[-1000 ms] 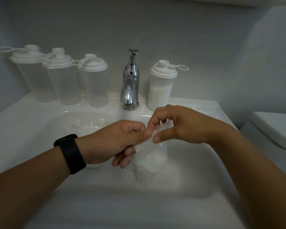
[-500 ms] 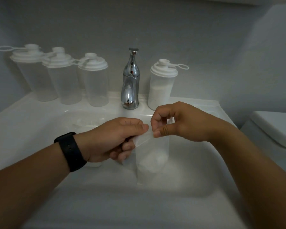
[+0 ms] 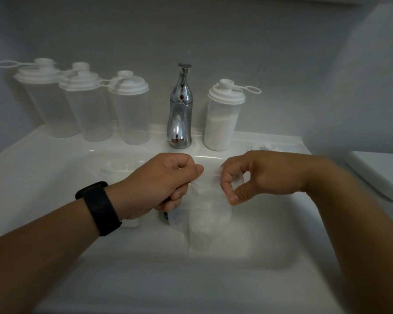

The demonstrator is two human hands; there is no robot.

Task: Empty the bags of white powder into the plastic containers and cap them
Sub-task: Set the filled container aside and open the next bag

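The bag (image 3: 208, 207) of white powder hangs over the sink (image 3: 55, 177) between the two hands, its long axis running straight down from the mouth, with the powder settled in the lower part. The left hand (image 3: 163, 184) is curled tight and pinches the left edge of the mouth between thumb and fingers; the right hand (image 3: 254, 175) pinches the right edge between thumb and forefinger, the other fingers loosely bent. The two grips sit at about the same height, close together, with the top of the bag stretched between them, so the weight lies wholly below both grips. My reading is that the mouth is being pulled apart to open it. That matters for the pour: the bag must be tipped toward a container, and none stands under it. Three empty containers (image 3: 132, 109) stand capped on the counter at the back left of the tap (image 3: 180, 107), nearer the left hand; a full container (image 3: 222, 118) stands capped to the tap's right. Something with a blue spot lies under the left hand; I cannot tell what.
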